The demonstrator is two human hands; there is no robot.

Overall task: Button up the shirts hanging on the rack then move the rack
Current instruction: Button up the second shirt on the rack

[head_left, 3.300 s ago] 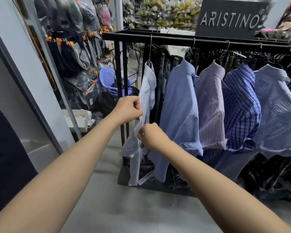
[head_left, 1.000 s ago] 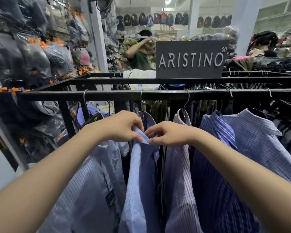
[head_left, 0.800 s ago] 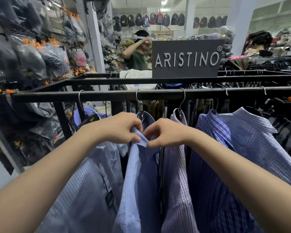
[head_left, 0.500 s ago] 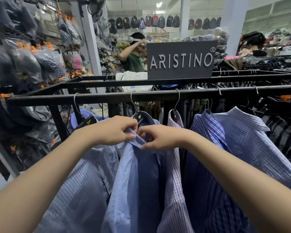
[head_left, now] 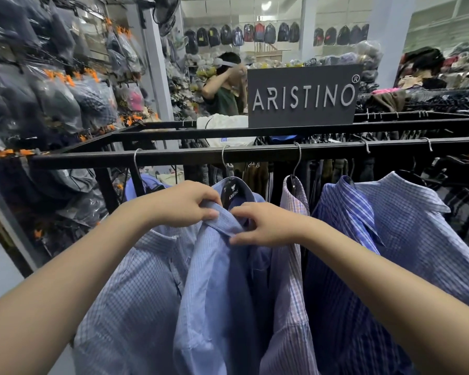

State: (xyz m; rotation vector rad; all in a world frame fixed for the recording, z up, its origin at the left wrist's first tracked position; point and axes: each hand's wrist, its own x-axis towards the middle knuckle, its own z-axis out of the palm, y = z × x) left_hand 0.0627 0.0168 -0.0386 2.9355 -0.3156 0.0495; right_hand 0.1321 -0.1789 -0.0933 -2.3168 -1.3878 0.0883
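soft pale-blue cotton with a faint woven check makes up the blue shirt (head_left: pixel 214 280), which hangs second from the left end of the rack (head_left: pixel 173 158), a frame of square, matte black metal bars. the left hand (head_left: pixel 184 205) has its fingers curled over the collar edge and pinches the folded cloth between thumb and fingertips. the right hand (head_left: pixel 266 226) meets it from the other side, its fingers bent round the opposite front edge just under the collar. the two hands almost touch. the button and its hole are covered by the fingers, so it cannot be told whether the collar is fastened. a dark rounded piece printed aristino shows inside the neck.

a thin silvery wire hook (head_left: pixel 225 158) carries the shirt on the front bar. on its left hangs a checked shirt (head_left: pixel 136 293) in a small blue-white grid, touching it. on its right is a lilac shirt (head_left: pixel 290 266) with fine crossing lines, then a dark striped shirt (head_left: pixel 344 253), then a pale striped shirt (head_left: pixel 417 226) with a stiff flat collar. every hem is cut off by the bottom edge.

a flat dark sign (head_left: pixel 303 97) with raised pale letters stands on the rear bar and half hides a person (head_left: pixel 222 93) behind it. glossy plastic bags (head_left: pixel 65 98) with orange clips crowd the left wall, and their contents are hard to make out.
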